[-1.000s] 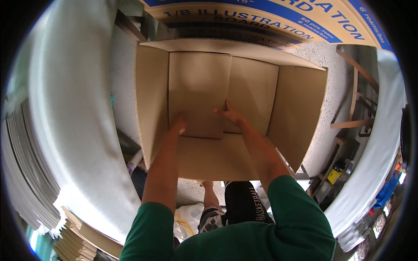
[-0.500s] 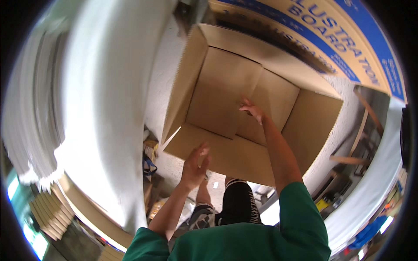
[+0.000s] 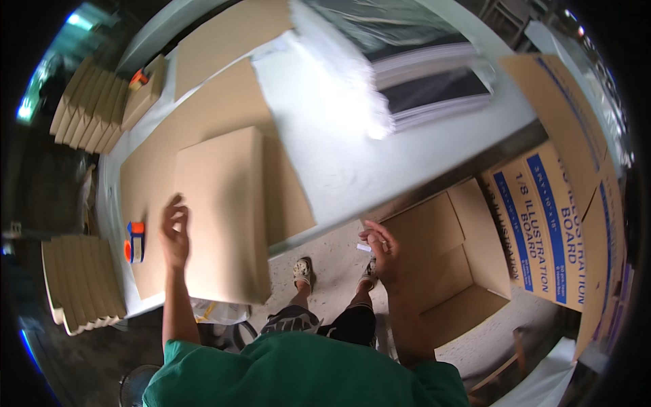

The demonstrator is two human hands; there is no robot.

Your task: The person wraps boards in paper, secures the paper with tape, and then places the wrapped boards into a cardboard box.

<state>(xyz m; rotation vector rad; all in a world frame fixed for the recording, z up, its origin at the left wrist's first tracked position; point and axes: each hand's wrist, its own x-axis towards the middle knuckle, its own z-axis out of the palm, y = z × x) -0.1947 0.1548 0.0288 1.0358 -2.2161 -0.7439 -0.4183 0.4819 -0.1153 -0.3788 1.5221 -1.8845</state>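
A plain cardboard box [image 3: 217, 210], closed, lies on a brown cardboard sheet [image 3: 149, 163] at the left end of the white-covered table. My left hand [image 3: 175, 234] is at the box's left edge, fingers curved and apart, holding nothing; whether it touches the box I cannot tell. My right hand [image 3: 382, 249] hangs in the air past the table's front edge, empty, with fingers spread. Below and beside it on the floor stands an open, empty cardboard box [image 3: 424, 251]. An orange and blue tape dispenser [image 3: 135, 242] lies left of my left hand.
Stacks of small brown boxes [image 3: 81, 281] stand at the left, with more [image 3: 91, 112] behind them. Dark and white sheets [image 3: 434, 88] are piled on the white table [image 3: 352, 169]. Printed cartons [image 3: 536, 224] with blue bands stand at the right.
My view has swung left from the open box to the table, bringing the closed box and tape dispenser into sight. My right hand, earlier over the open box's inside, is now at its left side.
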